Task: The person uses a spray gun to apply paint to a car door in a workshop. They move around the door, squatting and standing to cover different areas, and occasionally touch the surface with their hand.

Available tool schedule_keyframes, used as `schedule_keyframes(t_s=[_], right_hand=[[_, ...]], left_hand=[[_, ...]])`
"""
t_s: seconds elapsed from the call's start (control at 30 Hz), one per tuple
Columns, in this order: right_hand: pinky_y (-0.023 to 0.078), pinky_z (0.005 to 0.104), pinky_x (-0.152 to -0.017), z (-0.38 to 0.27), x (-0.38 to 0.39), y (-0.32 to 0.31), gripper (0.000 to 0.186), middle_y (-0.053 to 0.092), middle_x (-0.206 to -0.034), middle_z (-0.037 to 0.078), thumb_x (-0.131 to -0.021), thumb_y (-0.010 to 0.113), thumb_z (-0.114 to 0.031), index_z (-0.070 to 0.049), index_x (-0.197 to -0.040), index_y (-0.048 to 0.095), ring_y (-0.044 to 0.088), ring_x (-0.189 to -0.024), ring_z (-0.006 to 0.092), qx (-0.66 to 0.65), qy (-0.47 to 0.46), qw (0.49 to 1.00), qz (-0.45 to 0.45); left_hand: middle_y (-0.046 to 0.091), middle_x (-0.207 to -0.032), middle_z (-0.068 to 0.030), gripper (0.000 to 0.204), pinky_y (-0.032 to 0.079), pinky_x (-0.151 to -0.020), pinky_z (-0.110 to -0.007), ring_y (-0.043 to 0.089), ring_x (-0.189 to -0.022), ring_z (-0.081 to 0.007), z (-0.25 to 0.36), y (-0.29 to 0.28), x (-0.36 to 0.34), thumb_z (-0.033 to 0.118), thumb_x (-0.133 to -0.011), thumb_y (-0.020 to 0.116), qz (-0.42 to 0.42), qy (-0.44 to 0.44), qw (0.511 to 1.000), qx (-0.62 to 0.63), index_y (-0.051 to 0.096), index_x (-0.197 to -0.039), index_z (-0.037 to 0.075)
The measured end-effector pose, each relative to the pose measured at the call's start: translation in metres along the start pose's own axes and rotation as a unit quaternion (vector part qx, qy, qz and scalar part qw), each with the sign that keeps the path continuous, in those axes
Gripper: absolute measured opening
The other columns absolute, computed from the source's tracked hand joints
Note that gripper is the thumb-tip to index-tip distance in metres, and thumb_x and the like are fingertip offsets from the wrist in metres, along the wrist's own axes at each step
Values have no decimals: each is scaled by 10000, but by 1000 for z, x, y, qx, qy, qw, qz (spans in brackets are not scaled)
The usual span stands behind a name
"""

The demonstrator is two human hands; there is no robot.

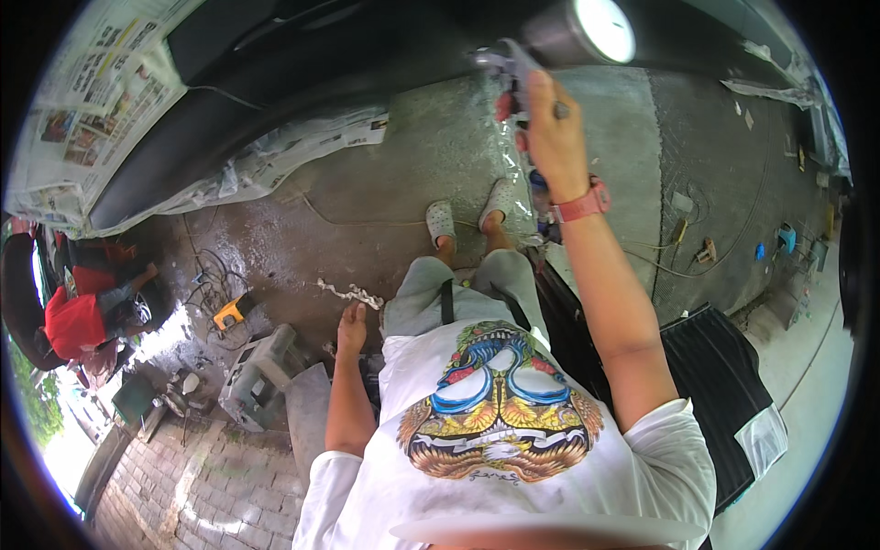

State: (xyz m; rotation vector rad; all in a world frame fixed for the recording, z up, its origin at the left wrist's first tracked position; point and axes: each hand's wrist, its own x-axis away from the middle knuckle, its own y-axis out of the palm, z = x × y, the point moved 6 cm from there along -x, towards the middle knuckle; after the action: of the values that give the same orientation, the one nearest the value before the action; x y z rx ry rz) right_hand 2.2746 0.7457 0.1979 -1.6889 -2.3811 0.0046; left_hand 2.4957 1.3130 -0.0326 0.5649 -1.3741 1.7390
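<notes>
My right hand (555, 128) is raised at the upper middle, its fingers wrapped round the handle of a spray gun (520, 73). The gun's dark cup with a bright white end (605, 29) sticks out to the right of the hand. Just beyond the gun lies a glossy black car body panel (321, 69), edged with newspaper (101, 137). Whether the nozzle touches the panel cannot be told. My left hand (351, 328) hangs low beside my thigh, fingers loosely bent, with nothing visible in them. A twisted white strip (353, 293) shows just past its fingertips, apparently on the floor.
A thin hose (367, 223) runs across the concrete floor near my feet. At left are a yellow tool (229, 314) among cables, a grey box (261, 376), and a crouching person in red (78, 321). A black striped panel (720, 385) lies at right.
</notes>
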Motion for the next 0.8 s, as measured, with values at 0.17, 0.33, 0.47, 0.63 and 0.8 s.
schedule_keyframes(t_s=[0.17,0.33,0.47,0.63,0.8], right_hand=[[451,232,-491,13,-14,-137,547,755,-914,52,-1191,442,-483,-45,-1382,707,698,-786,95,11,2,995,102],[474,255,-503,17,-36,-253,577,773,-943,94,-1193,415,-502,-9,-1288,700,739,-808,142,41,0,984,176],[486,277,-518,26,-56,-332,617,783,-971,93,-1185,403,-546,-32,-1366,692,750,-836,166,57,4,977,204],[498,276,-507,35,-79,-412,626,794,-935,126,-1182,420,-537,13,-1270,707,748,-768,170,83,-22,966,242],[522,297,-497,42,-104,-482,660,809,-914,130,-1166,420,-557,22,-1247,725,749,-708,180,104,9,941,320]], left_hand=[[681,-1489,-232,576,476,-1181,-448,629,-1415,-383,50,21,4,458,-1118,592,-42,-3,999,-16,629,-1520,47],[679,-1485,-225,563,489,-1166,-434,659,-1373,-351,117,30,10,427,-1115,615,-15,34,999,-26,615,-1536,54],[705,-1436,-220,535,500,-1156,-424,674,-1345,-328,156,36,18,382,-1127,606,-17,41,999,-12,605,-1543,46],[697,-1455,-219,525,495,-1164,-422,666,-1362,-324,165,40,27,372,-1130,606,0,49,999,-3,608,-1539,44],[683,-1476,-230,551,483,-1179,-423,651,-1386,-325,146,48,46,388,-1129,607,-3,47,999,-15,605,-1531,12]])
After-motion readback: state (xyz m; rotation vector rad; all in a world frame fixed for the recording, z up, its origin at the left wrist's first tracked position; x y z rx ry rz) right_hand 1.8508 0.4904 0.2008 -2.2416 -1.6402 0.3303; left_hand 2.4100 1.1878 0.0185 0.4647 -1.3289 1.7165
